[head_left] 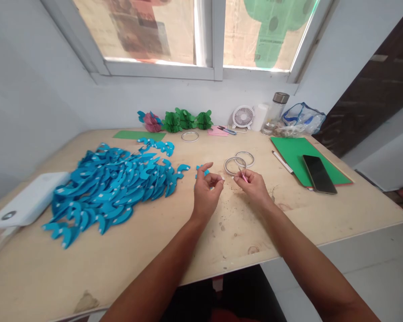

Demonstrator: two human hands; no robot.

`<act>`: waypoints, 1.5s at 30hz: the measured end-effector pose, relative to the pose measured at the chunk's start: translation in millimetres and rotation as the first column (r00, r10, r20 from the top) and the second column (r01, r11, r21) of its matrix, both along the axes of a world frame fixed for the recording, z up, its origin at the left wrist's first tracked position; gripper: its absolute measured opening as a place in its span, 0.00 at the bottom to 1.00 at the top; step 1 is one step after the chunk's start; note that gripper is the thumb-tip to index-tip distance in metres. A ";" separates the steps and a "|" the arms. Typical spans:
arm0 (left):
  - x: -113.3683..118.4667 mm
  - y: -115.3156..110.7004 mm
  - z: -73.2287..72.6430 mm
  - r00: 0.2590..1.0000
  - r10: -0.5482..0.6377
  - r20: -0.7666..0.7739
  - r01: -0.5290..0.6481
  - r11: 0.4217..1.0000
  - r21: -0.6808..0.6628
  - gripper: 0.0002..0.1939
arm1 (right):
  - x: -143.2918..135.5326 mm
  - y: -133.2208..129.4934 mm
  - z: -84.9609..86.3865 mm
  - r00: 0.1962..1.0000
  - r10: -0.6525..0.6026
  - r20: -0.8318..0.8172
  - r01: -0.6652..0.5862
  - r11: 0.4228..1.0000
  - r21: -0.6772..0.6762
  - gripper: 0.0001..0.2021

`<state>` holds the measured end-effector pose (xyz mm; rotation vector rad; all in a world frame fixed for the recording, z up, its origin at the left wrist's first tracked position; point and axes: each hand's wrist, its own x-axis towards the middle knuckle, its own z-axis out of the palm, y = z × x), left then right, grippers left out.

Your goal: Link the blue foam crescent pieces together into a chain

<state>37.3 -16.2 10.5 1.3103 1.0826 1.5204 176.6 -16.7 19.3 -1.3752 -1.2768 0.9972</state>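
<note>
My left hand (207, 188) is raised over the middle of the table, its thumb and index finger pinched on something small and whitish that I cannot make out. Behind its fingers lies a blue paper piece (203, 170), partly hidden. My right hand (251, 183) is closed on a small pink-handled tool (244, 177), whose thin tip points up and away. Just beyond that hand, two rolls of tape (231, 166) overlap on the table. To the left spreads a big heap of curved blue paper pieces (110, 179) with small white squares on them.
A white power bank (27, 201) lies far left. Green paper flowers (184, 120), a small fan (243, 117) and a glass bottle (277, 112) stand along the wall. At right, a black phone (319, 173) rests on green sheets (295, 150) beside a pen (282, 162).
</note>
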 end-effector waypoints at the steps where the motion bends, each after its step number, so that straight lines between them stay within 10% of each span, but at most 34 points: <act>1: 0.1 0.9 -0.8 1.000 -0.005 0.029 0.006 1.000 -0.021 0.25 | 0.0 -0.2 0.6 1.000 0.012 -0.019 -0.013 1.000 -0.012 0.10; 30: 6.2 -2.5 -2.9 0.996 -0.072 0.054 0.073 0.997 -0.014 0.22 | -8.7 -4.0 -5.4 0.948 0.186 -0.259 -0.213 0.974 -0.081 0.12; 38: 3.7 -1.9 0.2 0.996 -0.001 0.088 0.006 0.998 -0.059 0.21 | 8.1 8.3 -18.3 0.985 -0.082 0.155 0.076 0.996 0.042 0.12; 45: 0.1 0.9 1.0 0.988 0.062 0.140 -0.051 0.995 -0.080 0.21 | 16.1 10.5 -19.0 0.615 -0.161 0.772 0.192 0.980 0.052 0.17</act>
